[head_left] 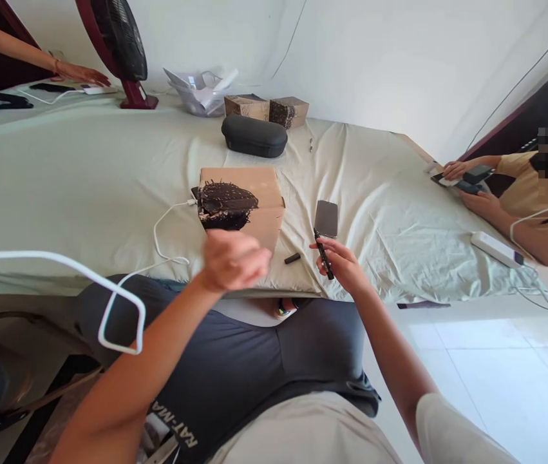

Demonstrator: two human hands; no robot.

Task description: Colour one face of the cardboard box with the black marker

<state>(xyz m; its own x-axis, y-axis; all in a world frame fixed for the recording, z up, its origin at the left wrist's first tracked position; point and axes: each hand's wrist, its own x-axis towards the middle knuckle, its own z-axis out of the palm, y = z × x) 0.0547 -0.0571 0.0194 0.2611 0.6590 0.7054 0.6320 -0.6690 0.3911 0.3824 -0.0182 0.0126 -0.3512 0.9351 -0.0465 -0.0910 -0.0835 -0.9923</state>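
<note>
A black marker [324,255] stands uncapped in the fingers of my right hand [344,265], tilted, above the table's front edge. Its black cap [292,258] lies on the cloth to the left of that hand. Just behind the marker rests a dark-screened phone [327,218]. My left hand [236,260], slightly blurred, is curled into a fist in front of a brown cardboard box [268,190] and hides part of its near side. Black scribbled ink covers the box's left top and front. I see nothing in the fist.
Behind the box are a black hard case [254,136], two small cardboard boxes [289,112] and a clear plastic basket [201,96]. A fan [126,45] stands back left near another person's arm [17,48]. At right, someone holds devices by a power strip [496,249]. A white cable [61,256] crosses the left foreground.
</note>
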